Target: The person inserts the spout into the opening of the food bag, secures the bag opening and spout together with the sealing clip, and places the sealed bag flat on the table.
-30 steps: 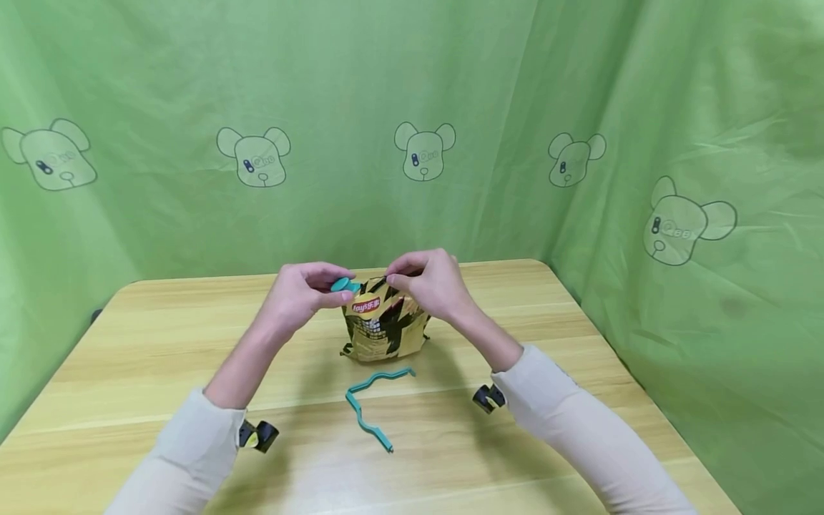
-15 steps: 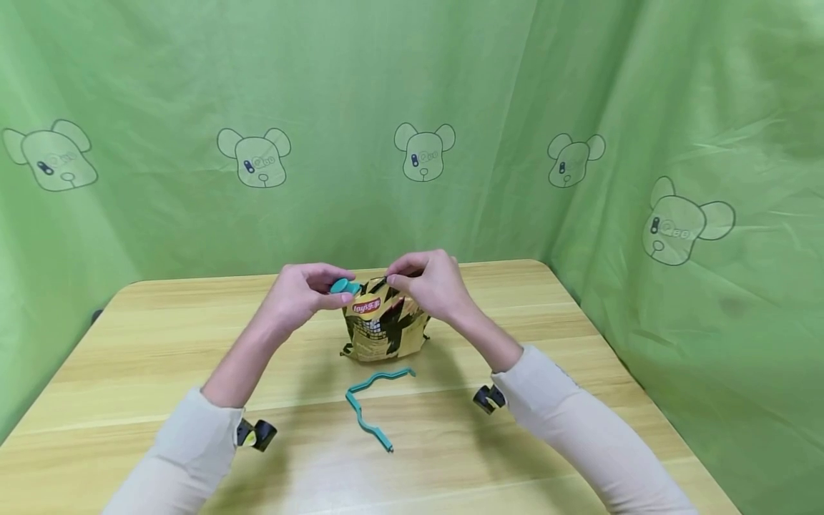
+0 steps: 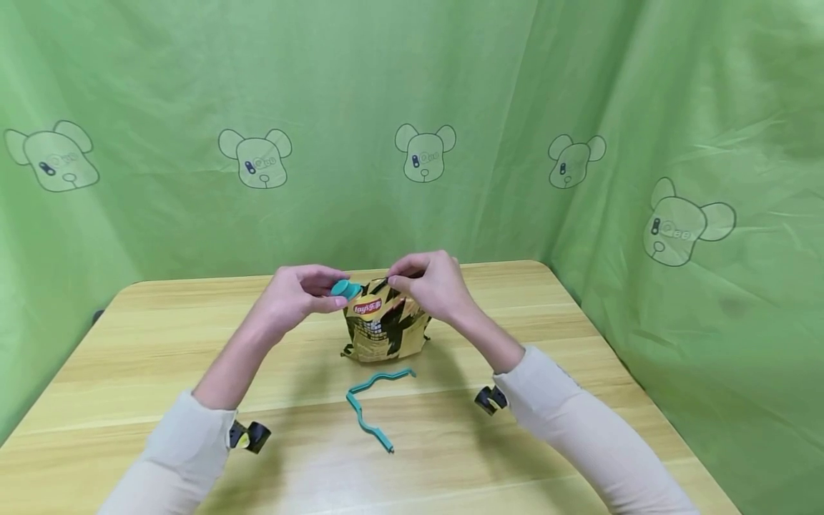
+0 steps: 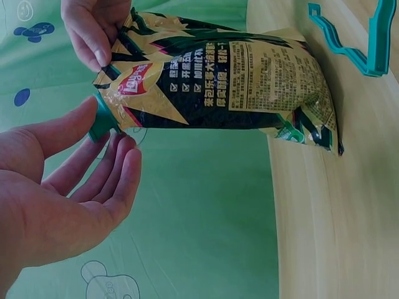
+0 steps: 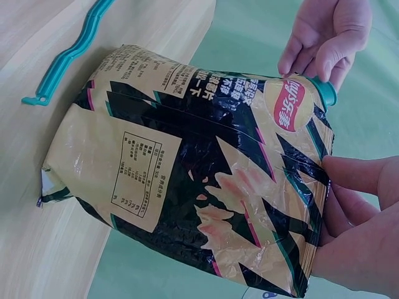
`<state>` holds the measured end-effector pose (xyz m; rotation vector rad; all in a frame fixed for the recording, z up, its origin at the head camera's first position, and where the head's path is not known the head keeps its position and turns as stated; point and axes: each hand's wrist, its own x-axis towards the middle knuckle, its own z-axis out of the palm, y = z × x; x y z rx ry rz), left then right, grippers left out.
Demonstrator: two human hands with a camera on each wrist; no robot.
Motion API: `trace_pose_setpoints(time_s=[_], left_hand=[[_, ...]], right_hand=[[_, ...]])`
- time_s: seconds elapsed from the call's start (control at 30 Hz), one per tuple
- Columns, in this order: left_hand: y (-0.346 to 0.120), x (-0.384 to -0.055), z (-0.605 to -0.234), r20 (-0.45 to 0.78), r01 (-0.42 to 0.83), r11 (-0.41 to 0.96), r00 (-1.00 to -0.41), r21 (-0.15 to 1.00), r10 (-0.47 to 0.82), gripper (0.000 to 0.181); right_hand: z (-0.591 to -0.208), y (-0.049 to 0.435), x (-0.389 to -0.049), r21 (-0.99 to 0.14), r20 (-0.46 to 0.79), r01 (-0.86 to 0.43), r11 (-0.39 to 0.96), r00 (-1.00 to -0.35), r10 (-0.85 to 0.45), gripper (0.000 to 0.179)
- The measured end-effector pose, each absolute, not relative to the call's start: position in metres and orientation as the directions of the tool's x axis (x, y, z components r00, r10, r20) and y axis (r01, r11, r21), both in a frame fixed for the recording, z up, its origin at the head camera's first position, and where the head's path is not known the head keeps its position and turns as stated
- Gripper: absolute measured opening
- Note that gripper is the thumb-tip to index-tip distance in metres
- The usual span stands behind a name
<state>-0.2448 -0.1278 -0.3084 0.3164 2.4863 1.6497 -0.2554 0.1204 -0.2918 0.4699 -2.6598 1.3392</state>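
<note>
A gold and black Lay's chip bag (image 3: pixel 386 330) stands upright on the table, its front logo near the top left corner. A teal round-topped cap piece (image 3: pixel 346 288) sits on that corner. My left hand (image 4: pixel 68 187) is around this piece, the thumb tip right at its edge and the other fingers loosely bent and spread below. My right hand (image 3: pixel 433 286) pinches the bag's top edge between thumb and fingers, as the right wrist view shows. In front of the bag lies a long teal hinged bag-sealing clip (image 3: pixel 352 400), unfolded in a bent shape.
The wooden table (image 3: pixel 193 343) reaches back to a green curtain (image 3: pixel 360 86) printed with bear heads. Black wrist cameras (image 3: pixel 249 436) hang below both sleeves, low over the tabletop.
My left hand has drawn slightly left, its thumb lower and parted from the fingers, showing more of the teal cap piece. The right hand and the bag stay nearly still.
</note>
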Motion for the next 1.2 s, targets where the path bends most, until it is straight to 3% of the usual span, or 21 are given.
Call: trace_pose_setpoints(time_s=[0.6, 1.03, 1.2], left_hand=[[-0.148, -0.241, -0.332, -0.084, 0.054, 0.419, -0.949, 0.906, 0.303, 0.049], [-0.132, -0.234, -0.39, -0.185, -0.006, 0.398, -0.891, 0.917, 0.414, 0.031], [-0.123, -0.227, -0.406, -0.233, -0.029, 0.411, -0.859, 0.911, 0.456, 0.038]], right_hand=[[-0.293, 0.123, -0.255, -0.761, 0.252, -0.335, 0.555, -0.942, -0.223, 0.008], [-0.293, 0.122, -0.255, -0.76, 0.243, -0.327, 0.562, -0.945, -0.22, 0.008], [-0.293, 0.121, -0.255, -0.759, 0.243, -0.325, 0.564, -0.945, -0.218, 0.008]])
